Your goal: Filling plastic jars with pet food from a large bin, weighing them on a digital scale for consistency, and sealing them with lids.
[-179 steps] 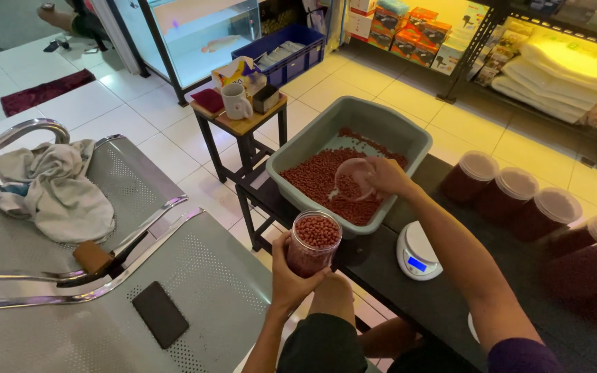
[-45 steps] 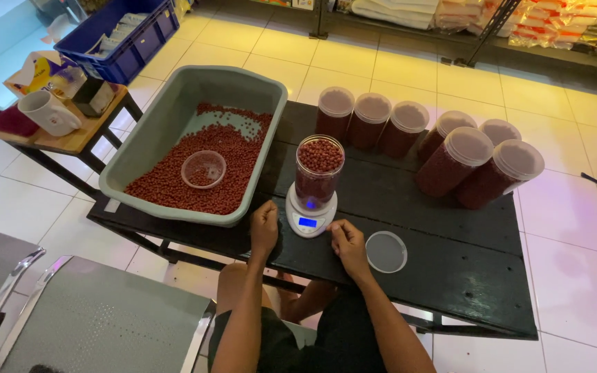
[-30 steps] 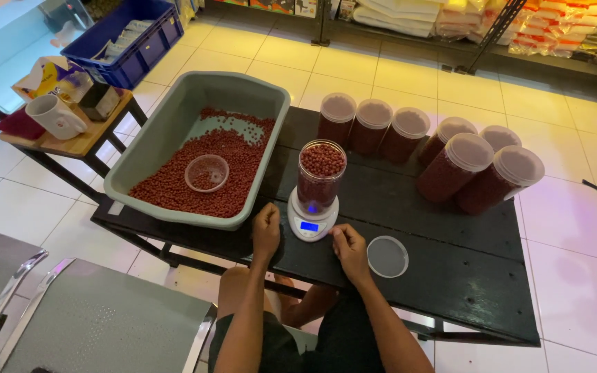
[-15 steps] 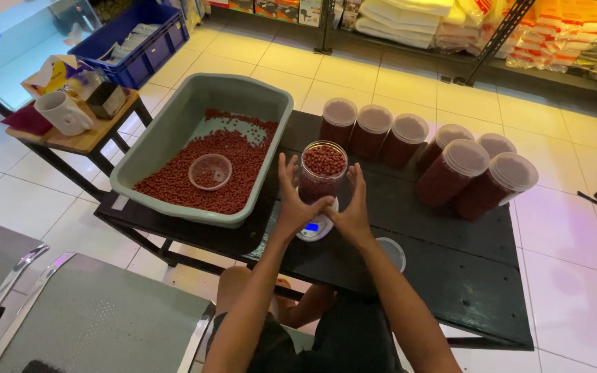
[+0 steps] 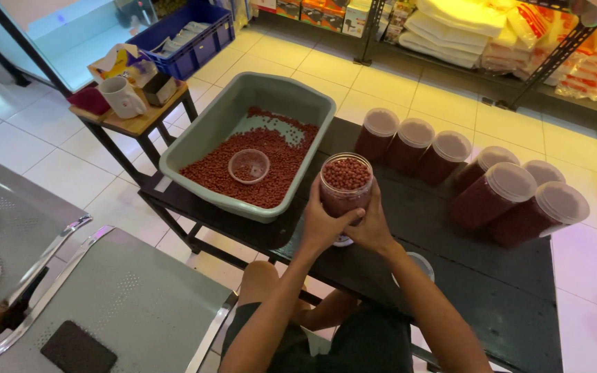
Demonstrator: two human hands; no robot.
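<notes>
Both hands wrap one open jar [image 5: 345,185] from opposite sides: the left hand [image 5: 321,224] cups its near left wall, the right hand [image 5: 373,226] its near right wall, fingers closed on the clear plastic and thumbs meeting low at the front. The jar stands upright directly ahead of the hands, filled to the brim with small red pellets. A white scale [image 5: 342,240] shows just under the hands; whether the jar touches it cannot be told.

To the left of the hands, touching nothing they hold, sits a grey tub [image 5: 195,148] on the dark tabletop [image 5: 492,290], its floor covered with the same red pellets and a small clear cup [image 5: 249,166] resting among them. Ahead and to the right of the hands stands a row of filled, lidded jars [image 5: 478,176]. A loose round lid [image 5: 423,266] lies just right of the right forearm.

Handling judgement: with the jar brim-full and uncapped, the grip is best kept low and even on both sides, and the jar carried level, since any tilt would likely spill pellets onto the tabletop. Squeezing the thin wall hard could push the contents up over the rim. The lid lies within easy reach of the right hand.
</notes>
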